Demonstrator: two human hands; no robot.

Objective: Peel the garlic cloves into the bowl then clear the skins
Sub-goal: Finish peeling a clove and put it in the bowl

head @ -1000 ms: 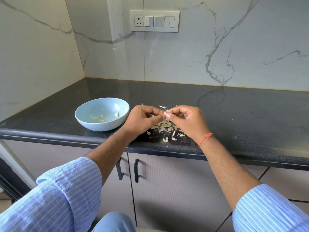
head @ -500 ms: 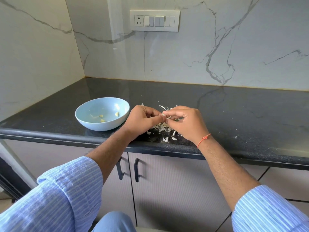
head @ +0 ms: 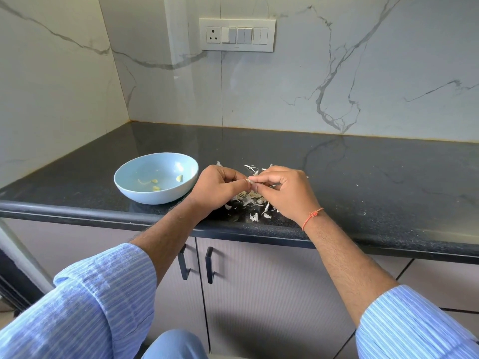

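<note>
Right now the black countertop (head: 337,177) runs wall to wall beneath marble-patterned tiles, a switch panel (head: 237,35) set above it. Toward its left sits the pale blue bowl (head: 145,190), a few peeled cloves (head: 179,178) lying inside. Just beside it to the right, the left hand (head: 216,189) and right hand (head: 287,193) meet fingertip to fingertip over a scatter of skins (head: 250,200) on the counter, both with fingers curled, pinching one small garlic clove (head: 249,180) between them. An orange thread (head: 312,217) circles the right wrist.
</note>
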